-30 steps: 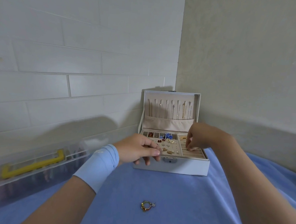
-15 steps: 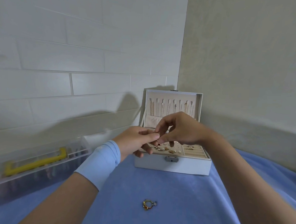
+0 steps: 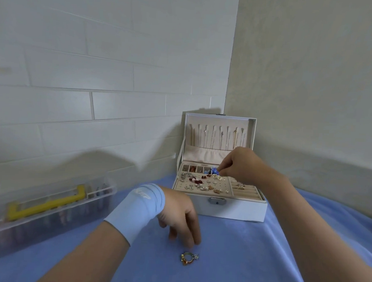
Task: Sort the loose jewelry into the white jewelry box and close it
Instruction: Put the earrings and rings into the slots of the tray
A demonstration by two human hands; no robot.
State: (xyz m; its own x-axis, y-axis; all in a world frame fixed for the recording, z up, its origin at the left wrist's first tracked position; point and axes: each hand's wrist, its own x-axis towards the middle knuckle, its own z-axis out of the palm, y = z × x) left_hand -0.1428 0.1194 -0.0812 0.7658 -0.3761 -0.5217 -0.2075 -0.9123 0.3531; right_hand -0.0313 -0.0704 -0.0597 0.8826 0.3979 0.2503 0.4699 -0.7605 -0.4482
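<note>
Over jewelry box (image 3: 231, 210), right hand (image 3: 242, 165), grip narrow, hold indiscernible; near ring (image 3: 188, 258), blurred left hand (image 3: 179, 216), grip loose.

Two hands (image 3: 181, 218) (image 3: 238, 165), one box (image 3: 231, 208), one ring (image 3: 188, 258)

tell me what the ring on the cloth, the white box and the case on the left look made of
Ring: gold-coloured metal, shiny, by its glint. White jewelry box: smooth matte shell, perhaps faux leather, with beige velvety lining and a metal clasp. Case: clear plastic, contents showing through, with an opaque yellow handle.
</note>
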